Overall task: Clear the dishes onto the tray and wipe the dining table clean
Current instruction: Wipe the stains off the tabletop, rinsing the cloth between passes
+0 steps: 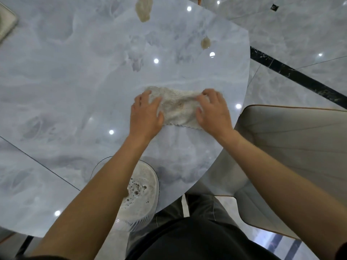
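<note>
A beige cleaning cloth lies bunched on the glossy grey marble dining table, near its right edge. My left hand grips the cloth's left end with curled fingers. My right hand pinches its right end. Two beige spills mark the tabletop: a large spill at the far edge and a small spill closer to the cloth.
A clear ribbed glass container of murky foamy liquid stands at the table's near edge, under my left forearm. A beige upholstered chair sits right of the table. A beige tray corner shows at far left.
</note>
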The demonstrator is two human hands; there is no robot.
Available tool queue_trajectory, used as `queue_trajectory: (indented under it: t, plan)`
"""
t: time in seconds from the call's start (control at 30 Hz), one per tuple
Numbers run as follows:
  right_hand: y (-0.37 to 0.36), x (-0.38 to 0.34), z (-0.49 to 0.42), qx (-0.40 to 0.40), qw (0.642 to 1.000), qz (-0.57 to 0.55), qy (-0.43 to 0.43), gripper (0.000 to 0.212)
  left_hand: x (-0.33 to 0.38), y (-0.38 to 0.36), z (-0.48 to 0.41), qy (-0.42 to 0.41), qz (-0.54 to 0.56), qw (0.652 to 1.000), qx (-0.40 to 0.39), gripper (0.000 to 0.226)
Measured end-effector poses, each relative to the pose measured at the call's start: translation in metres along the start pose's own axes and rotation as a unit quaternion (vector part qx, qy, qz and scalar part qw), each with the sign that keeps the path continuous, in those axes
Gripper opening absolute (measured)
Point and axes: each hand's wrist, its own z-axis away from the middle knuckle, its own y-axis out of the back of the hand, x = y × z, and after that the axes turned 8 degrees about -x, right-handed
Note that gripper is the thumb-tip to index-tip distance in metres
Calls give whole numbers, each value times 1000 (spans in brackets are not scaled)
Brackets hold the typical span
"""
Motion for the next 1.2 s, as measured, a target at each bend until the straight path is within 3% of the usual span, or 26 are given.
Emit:
queue_trajectory:
  t: [0.13, 0.23, 0.3, 0.37, 0.5, 0.77, 1.2]
  plan:
    - [-27, -6, 21, -31, 999, 24, -32, 50, 20, -30, -10, -37, -13, 994, -102, 62]
    - [-36, -1, 26, -78, 995, 39, -46, 62, 27, -48, -18, -28, -22, 992, -122, 75]
    - [-32, 3, 24, -82, 996, 11, -29, 61, 32, -52, -23, -22, -26, 992, -122, 79]
    - [-19, 12, 17, -33, 998, -42, -19, 50, 39, -50, -28, -9, -16, 992, -127, 83]
    - [6, 54, -13, 53, 995, -46, -66, 41, 61, -48, -35, 35, 23, 994, -105, 86]
    - [16, 115, -81, -17, 985, 59, -161, 62, 106, -79, -57, 113, -29, 991, -65, 109]
    - [7, 120, -81, 56, 982, -32, -180, 58, 120, -85, -105, 64, -55, 996, -9, 93]
